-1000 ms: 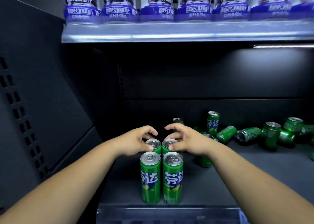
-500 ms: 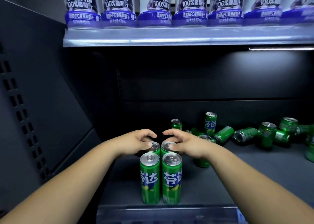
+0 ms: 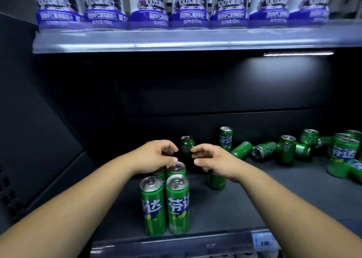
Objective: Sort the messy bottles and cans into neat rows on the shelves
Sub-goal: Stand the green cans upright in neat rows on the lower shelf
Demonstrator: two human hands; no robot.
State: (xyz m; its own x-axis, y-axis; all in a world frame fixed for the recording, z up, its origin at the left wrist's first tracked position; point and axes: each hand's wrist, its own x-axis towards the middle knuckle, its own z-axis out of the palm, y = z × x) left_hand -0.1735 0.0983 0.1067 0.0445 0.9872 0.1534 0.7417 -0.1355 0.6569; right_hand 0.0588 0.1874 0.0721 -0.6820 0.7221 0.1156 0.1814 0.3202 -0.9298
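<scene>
Two green cans (image 3: 152, 205) (image 3: 178, 203) stand side by side at the front of the dark lower shelf (image 3: 274, 199). Right behind them stands a second pair; its right can (image 3: 176, 168) shows its top, and its left can is mostly hidden under my left hand (image 3: 154, 156). That hand hovers with curled fingers, thumb tip just above the rear right can. My right hand (image 3: 213, 160) is apart from the block, fingers curved around nothing, over an upright can (image 3: 216, 179). Between the hands, farther back, stands another can (image 3: 187, 144).
Loose green cans spread rightwards: one upright (image 3: 225, 138), two lying (image 3: 242, 150) (image 3: 264, 149), and a jumbled cluster (image 3: 342, 156) at the far right. The upper shelf (image 3: 176, 40) carries a row of purple juice bottles (image 3: 188, 3). A price rail (image 3: 176, 244) edges the front.
My right hand has come off the rear right can and moved right. My left hand stays over the rear left can. The view has tilted slightly upward.
</scene>
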